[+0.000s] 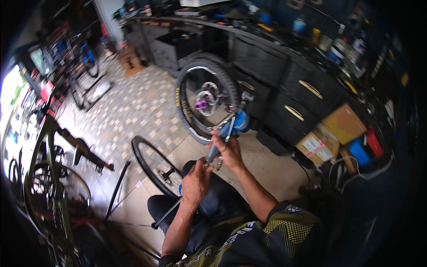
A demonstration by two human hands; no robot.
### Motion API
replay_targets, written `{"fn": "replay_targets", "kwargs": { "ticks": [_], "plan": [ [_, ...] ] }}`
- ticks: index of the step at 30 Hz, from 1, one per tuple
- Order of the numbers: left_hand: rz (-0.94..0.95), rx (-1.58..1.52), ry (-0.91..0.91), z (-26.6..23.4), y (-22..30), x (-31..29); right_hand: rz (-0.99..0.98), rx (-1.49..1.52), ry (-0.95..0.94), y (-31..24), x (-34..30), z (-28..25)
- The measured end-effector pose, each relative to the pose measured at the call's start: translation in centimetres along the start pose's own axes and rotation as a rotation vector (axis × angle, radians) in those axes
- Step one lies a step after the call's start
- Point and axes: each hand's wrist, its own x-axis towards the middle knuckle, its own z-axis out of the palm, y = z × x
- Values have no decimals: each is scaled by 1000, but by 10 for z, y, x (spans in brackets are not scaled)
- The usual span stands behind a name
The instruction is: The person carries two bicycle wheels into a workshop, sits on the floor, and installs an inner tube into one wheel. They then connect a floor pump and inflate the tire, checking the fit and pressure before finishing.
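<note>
A grey, tube-like part [214,152] runs between my two hands, above my lap; its exact kind I cannot make out. My left hand [196,181] is closed around its lower end. Higher up, the fingers of my right hand [227,152] wrap round it. Thin silver rods [231,128] show just beyond my right hand, in front of a blue object [241,120]; whether they join the grey part is unclear. Past them a bicycle wheel [189,122] with a thick tyre, disc rotor and purple hub stands upright by the cabinets.
Another wheel [147,165] leans near my left knee. A bicycle frame [52,151] stands at the left. Black drawers [284,89] line the far side below a cluttered workbench [213,21]. Cardboard boxes [343,123] sit at the right, with a cable [369,173] beside them.
</note>
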Motion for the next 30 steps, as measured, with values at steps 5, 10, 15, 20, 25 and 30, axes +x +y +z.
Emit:
{"fn": "replay_targets", "kwargs": {
  "ticks": [5,10,15,20,25,30],
  "plan": [
    [51,-146,-148,6,19,19,-120,107,-3,-17,-14,-28],
    [63,-296,-225,26,27,27,-211,64,16,-25,-18,-50],
    [80,-332,-225,35,27,19,-178,90,344,-38,-6,-91],
    [56,-333,-205,3,-8,8,-314,-471,797,-98,-3,-193],
    [-237,-190,-172,-52,-73,-18,-285,-1350,1373,-239,-36,-327],
    [-292,-391,12,-95,-137,-64,8,-1482,1493,-289,-58,-388]
  ]
}}
